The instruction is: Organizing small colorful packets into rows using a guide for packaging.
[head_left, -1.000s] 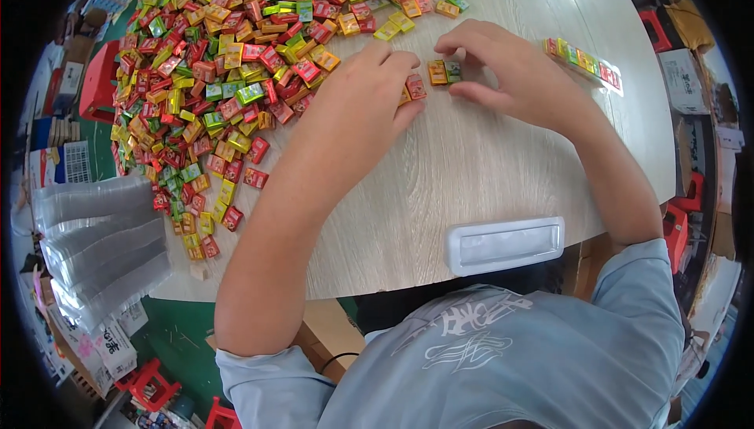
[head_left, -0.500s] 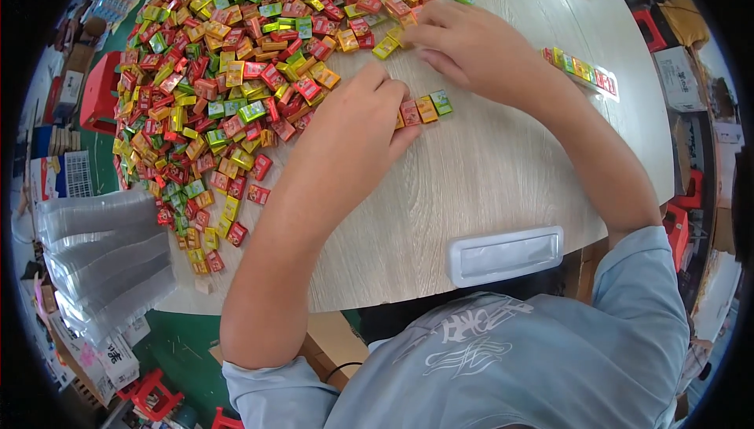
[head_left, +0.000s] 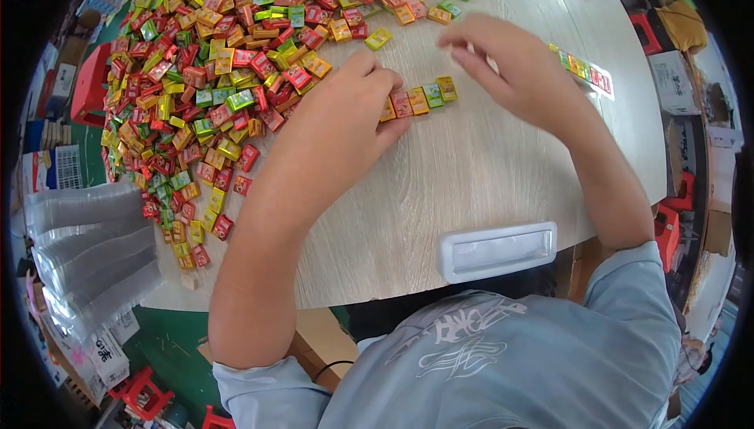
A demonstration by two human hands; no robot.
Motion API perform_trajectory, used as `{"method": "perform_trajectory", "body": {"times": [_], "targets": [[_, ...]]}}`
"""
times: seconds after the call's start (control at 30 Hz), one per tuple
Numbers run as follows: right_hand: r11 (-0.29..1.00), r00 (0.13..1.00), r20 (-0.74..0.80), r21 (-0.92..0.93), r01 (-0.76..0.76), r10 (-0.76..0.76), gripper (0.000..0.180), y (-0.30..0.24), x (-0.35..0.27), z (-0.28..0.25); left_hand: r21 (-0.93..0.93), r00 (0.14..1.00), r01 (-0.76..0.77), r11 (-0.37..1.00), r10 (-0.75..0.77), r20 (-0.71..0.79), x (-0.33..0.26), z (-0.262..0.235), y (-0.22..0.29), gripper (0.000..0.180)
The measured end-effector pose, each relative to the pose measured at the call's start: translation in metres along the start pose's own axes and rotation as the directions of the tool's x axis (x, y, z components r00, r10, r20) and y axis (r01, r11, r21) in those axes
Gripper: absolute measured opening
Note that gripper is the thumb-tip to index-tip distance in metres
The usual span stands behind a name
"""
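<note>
Added at the right end of the row of small boxes (head_left: 417, 101) since half a second ago is a yellow box (head_left: 447, 88), and the right hand (head_left: 510, 68) has been drawn back rightward from the pile of wrapped boxes (head_left: 228, 60). Beyond the row's right end it is now held, raised above the table (head_left: 377, 248), with fingers curved toward the thumb; whether anything is pinched between them cannot be told. At the row's left end, an orange box is gripped between the thumb and fingers of the left hand (head_left: 361, 99). From there pink, orange, green and yellow boxes are lined up side by side, slanting toward the far right. By the far left the table is covered by the pile. Farther right, another row of boxes (head_left: 581, 68) is laid. A white tray (head_left: 448, 260) is set at the near edge, and stacked clear plastic trays (head_left: 94, 233) are seen at the near left.
</note>
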State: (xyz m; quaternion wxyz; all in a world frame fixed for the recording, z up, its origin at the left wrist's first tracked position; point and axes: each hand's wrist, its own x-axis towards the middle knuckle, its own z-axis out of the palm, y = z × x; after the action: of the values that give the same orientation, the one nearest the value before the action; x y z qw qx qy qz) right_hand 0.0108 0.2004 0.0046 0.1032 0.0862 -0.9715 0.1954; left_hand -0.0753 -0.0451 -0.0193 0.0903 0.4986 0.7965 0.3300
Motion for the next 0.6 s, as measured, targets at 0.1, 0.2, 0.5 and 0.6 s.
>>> {"method": "perform_trajectory", "body": {"times": [0.1,0.2,0.5,0.6], "targets": [[0.984,0.989,-0.128,-0.173,0.046,-0.069,0.022,0.021,0.028,0.021,0.016,0.999,0.018,1.000,-0.019,0.030,0.001,-0.002,0.002,0.033],[0.954,0.979,-0.161,-0.291,0.074,-0.125,0.026,0.027,0.031,0.024,-0.015,1.000,-0.004,1.000,0.004,0.006,0.000,0.000,-0.002,0.033],[0.958,0.997,-0.030,-0.281,0.063,-0.074,0.013,0.008,-0.019,-0.009,0.007,1.000,0.016,1.000,-0.016,0.025,0.001,-0.002,-0.001,0.033],[0.978,0.998,0.033,-0.201,0.053,-0.047,0.012,-0.004,-0.030,-0.009,0.012,0.999,0.021,1.000,-0.022,0.028,0.000,-0.001,0.001,0.033]]}}
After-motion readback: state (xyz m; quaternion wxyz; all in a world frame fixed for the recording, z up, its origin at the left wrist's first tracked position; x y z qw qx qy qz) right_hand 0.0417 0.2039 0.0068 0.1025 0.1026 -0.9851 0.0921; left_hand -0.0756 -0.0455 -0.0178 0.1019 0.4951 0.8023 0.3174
